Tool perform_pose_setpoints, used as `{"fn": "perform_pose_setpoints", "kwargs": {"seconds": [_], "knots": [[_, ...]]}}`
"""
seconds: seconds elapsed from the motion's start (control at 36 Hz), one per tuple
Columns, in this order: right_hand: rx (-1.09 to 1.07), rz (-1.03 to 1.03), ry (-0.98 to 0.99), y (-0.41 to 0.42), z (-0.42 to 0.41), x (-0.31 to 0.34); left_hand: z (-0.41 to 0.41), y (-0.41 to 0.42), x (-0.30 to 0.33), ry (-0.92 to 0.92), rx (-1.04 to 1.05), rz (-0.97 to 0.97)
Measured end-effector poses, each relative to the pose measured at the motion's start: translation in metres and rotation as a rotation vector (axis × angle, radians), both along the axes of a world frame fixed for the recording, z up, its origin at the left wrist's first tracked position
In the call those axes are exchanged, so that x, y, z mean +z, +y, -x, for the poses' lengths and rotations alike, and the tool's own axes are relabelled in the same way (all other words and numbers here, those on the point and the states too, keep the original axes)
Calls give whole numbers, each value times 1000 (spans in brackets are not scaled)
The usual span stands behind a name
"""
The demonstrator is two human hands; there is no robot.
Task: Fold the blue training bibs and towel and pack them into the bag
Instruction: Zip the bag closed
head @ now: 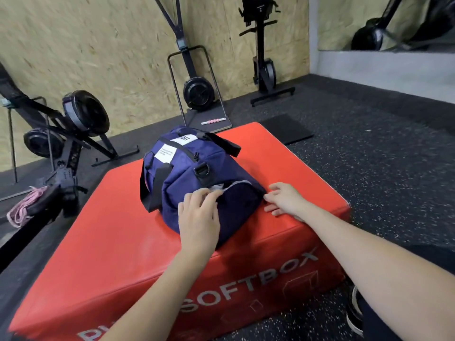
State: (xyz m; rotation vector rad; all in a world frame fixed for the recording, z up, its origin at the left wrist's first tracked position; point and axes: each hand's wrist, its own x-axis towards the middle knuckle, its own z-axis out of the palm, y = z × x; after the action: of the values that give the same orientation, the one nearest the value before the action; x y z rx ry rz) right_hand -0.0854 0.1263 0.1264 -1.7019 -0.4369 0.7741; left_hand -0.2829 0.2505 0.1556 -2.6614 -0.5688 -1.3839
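Navy duffel bag (194, 168) sits on the red soft box (103, 242), just above frame centre — black straps, black D-ring buckle, two white labels on top. End pocket faces the camera, zip part open along its top edge, pale fabric showing in the gap at 12 o'clock of that pocket. Left hand (199, 215) rests on the bag's near end, fingers at the opening; a pinch can't be made out. Right hand (283, 200) at 3 o'clock of the bag, fingers loosely spread on the box top, fingertips at the bag's corner.
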Motion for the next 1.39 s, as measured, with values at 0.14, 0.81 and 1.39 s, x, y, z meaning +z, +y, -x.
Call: {"fn": "perform_pose_setpoints", "kwargs": {"seconds": [0.14, 0.81, 1.39], "knots": [[4, 108, -109, 11, -2, -6, -8, -1, -2, -26, 60, -117], [37, 13, 44, -23, -25, 3, -105, -33, -26, 471, -164, 356], [-22, -84, -588, 11, -18, -20, -108, -34, -14, 165, -48, 497]]}}
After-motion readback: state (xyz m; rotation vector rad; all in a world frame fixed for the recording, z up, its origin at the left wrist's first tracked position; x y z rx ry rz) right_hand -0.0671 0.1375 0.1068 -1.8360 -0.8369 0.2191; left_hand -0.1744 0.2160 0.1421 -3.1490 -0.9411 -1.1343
